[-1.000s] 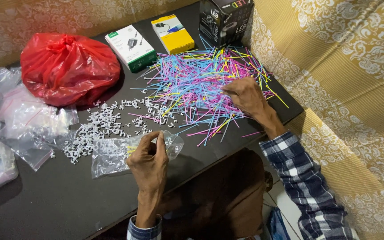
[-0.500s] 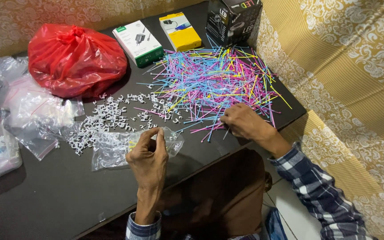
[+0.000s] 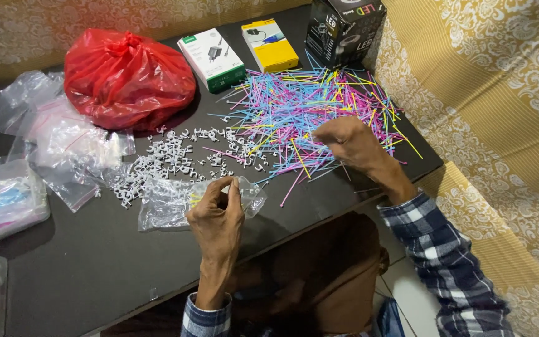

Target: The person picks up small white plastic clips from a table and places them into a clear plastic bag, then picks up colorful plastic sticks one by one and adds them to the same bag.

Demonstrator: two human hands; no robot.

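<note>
My left hand pinches a small clear bag on the tabletop. It looks thin, light and slippery; best held by its open edge. My right hand curls over the colourful sticks; I cannot tell its grip.

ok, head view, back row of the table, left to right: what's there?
Red bag → white-and-green box → yellow box → black box. In front of them, the left hand holds a clear bag; the right hand rests on coloured sticks.
</note>
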